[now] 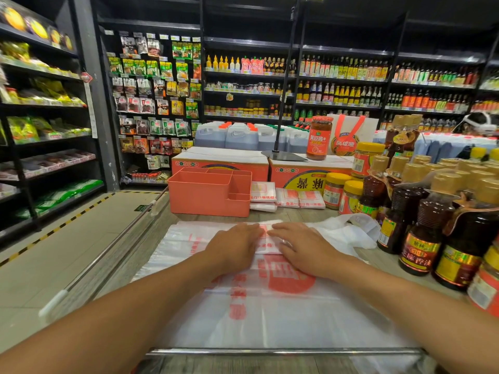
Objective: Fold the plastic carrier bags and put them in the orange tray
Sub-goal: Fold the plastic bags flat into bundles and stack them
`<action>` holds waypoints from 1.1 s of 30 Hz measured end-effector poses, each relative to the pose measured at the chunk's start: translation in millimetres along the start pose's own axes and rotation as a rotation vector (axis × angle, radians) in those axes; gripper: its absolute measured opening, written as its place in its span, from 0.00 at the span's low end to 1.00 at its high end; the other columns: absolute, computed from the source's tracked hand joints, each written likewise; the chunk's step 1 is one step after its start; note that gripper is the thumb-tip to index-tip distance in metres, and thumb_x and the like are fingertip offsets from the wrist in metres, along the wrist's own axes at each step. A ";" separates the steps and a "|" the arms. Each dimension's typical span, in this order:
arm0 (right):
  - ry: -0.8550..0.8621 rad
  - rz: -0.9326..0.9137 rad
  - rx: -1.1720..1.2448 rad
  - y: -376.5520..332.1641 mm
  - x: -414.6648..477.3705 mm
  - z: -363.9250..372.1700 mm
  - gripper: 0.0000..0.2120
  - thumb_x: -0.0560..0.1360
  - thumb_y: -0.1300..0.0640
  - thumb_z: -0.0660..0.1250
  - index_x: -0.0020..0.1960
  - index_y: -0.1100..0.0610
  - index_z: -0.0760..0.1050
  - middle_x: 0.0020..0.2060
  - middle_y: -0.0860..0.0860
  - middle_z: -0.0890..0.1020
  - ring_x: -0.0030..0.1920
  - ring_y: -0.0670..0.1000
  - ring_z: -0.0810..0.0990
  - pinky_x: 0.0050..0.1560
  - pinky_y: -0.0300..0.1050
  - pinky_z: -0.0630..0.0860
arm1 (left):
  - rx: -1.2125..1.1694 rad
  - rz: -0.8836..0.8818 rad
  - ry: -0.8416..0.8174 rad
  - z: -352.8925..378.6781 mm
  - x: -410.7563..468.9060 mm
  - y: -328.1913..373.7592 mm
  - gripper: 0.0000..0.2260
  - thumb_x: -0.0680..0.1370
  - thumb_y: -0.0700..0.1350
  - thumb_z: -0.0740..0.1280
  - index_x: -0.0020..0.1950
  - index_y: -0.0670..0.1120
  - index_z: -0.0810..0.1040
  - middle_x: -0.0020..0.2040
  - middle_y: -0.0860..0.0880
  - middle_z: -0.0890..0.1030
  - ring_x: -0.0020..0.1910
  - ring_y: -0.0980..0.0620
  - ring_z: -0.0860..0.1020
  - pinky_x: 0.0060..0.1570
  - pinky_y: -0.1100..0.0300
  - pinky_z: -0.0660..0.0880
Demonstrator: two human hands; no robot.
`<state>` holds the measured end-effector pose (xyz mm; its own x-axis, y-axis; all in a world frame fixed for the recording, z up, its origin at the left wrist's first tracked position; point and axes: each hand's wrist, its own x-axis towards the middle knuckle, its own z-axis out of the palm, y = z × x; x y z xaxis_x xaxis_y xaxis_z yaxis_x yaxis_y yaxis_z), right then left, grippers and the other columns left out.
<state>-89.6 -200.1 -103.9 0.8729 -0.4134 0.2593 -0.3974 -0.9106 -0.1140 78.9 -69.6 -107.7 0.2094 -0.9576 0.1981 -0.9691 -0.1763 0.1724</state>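
A white plastic carrier bag (270, 300) with red print lies spread flat on the wooden counter in front of me. My left hand (235, 245) and my right hand (302, 248) press flat on its far part, fingers straight, fingertips almost meeting at the middle. More white bag plastic (348, 233) is bunched just right of my right hand. The orange tray (210, 194), with several compartments, stands empty behind the bag at the counter's far left. Beside the tray lie folded bags (286, 198).
Dark sauce bottles (429, 228) and yellow-lidded jars (348, 195) crowd the counter's right side. Orange cartons (221, 161) and a red sauce jar (320, 137) stand behind the tray. A metal rail (283, 351) edges the counter's near side; an aisle floor lies to the left.
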 end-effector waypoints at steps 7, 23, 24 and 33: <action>-0.295 0.027 -0.054 -12.4 -9.1 -2.7 0.32 0.83 0.35 0.48 0.83 0.45 0.47 0.83 0.46 0.52 0.82 0.48 0.47 0.80 0.54 0.46 | 0.057 -0.026 -0.263 3.3 0.6 0.8 0.27 0.86 0.58 0.46 0.85 0.54 0.45 0.84 0.55 0.46 0.83 0.53 0.45 0.81 0.44 0.43; -0.327 0.021 -0.021 -5.4 0.5 -0.8 0.33 0.82 0.33 0.47 0.83 0.46 0.51 0.82 0.47 0.55 0.81 0.49 0.53 0.80 0.55 0.53 | 0.045 -0.023 -0.254 6.2 -1.0 -0.3 0.29 0.85 0.61 0.46 0.84 0.54 0.44 0.84 0.55 0.45 0.83 0.53 0.45 0.80 0.45 0.42; -0.310 0.018 -0.014 -5.6 0.2 -2.0 0.32 0.83 0.33 0.49 0.82 0.46 0.54 0.81 0.48 0.59 0.80 0.50 0.57 0.79 0.55 0.56 | 0.029 -0.019 -0.234 6.2 -2.0 -0.7 0.30 0.85 0.62 0.48 0.84 0.54 0.45 0.84 0.55 0.46 0.83 0.53 0.46 0.80 0.45 0.43; -0.300 0.021 -0.007 -9.5 13.2 -21.9 0.24 0.82 0.40 0.61 0.75 0.49 0.71 0.71 0.50 0.73 0.70 0.53 0.71 0.71 0.51 0.67 | 0.022 -0.003 -0.236 0.1 -2.8 -5.8 0.28 0.85 0.62 0.50 0.84 0.55 0.51 0.84 0.55 0.52 0.83 0.52 0.50 0.80 0.41 0.46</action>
<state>-80.5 -196.8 -78.4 0.9088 -0.4156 -0.0377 -0.4172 -0.9022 -0.1093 83.9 -65.9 -109.3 0.1784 -0.9834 -0.0339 -0.9718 -0.1815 0.1508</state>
